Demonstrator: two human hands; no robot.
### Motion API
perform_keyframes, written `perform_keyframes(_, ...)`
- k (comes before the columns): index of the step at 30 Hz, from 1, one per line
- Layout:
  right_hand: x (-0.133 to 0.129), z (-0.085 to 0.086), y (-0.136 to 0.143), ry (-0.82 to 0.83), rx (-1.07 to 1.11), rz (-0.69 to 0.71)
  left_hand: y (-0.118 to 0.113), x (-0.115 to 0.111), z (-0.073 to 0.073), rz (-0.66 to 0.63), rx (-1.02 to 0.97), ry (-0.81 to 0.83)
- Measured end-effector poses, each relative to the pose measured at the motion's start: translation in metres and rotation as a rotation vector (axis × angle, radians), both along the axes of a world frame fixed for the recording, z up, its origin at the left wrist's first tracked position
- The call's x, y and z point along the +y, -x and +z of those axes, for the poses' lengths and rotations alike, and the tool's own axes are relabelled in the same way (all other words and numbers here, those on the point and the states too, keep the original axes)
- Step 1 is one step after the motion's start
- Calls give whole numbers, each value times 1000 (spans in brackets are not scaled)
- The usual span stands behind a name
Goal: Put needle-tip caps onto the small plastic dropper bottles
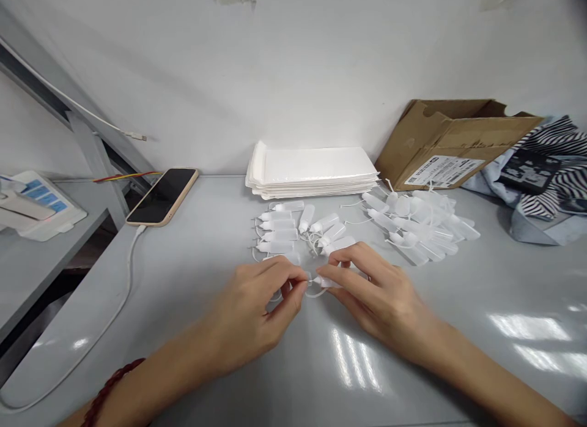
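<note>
My right hand (371,286) is closed around a small translucent squeeze bottle (326,282), its narrow tip pointing left and a thin tail hanging below. Facing that tip, my left hand (270,298) is in a pinch, thumb against fingers. A thin shiny sliver shows between the pinch and the tip, but the thing in those fingers is too small to name. Just beyond my hands lies a column of similar bottles (280,235), tips to the left. Several more bottles (324,222) lie at angles beside it, and a loose heap of bottles (426,225) is further right.
A stack of white padded envelopes (316,165) lies against the wall. An open cardboard box (449,139) stands at the back right, beside bundled striped cloth (557,164). On the left, a phone (162,196) is plugged into a white cable (129,274) trailing along the table.
</note>
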State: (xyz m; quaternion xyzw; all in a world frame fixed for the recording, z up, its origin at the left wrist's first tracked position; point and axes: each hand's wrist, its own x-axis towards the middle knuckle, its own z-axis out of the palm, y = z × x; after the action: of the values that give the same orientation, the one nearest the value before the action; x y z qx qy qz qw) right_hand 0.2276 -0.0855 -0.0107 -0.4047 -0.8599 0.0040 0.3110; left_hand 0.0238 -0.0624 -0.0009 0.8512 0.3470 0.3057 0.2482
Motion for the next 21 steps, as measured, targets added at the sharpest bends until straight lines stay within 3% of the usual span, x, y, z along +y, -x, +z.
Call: perform_keyframes(21, -4, -1, 3, -43, -58, -4, -4, -3, -12, -28, -40, -77)
